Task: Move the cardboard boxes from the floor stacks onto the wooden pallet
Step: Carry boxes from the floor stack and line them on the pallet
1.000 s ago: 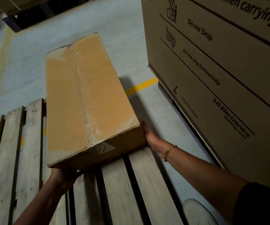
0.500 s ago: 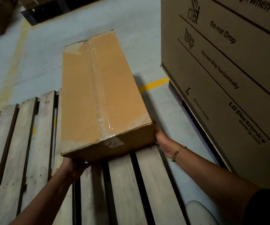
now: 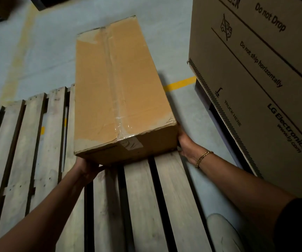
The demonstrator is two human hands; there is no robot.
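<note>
Grey pallet slats (image 3: 143,197) lie under a long tan cardboard box (image 3: 117,88) (taped seam, scuffed corners); left hand (image 3: 86,167) and right hand (image 3: 184,142) grip its near end.

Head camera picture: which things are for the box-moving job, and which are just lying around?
For the job:
taped cardboard box
wooden pallet
left hand, holding the box's near end from below
right hand, holding the box's right side

Just there:
big LG Electronics carton
yellow floor line
gold bracelet
shoe
</note>
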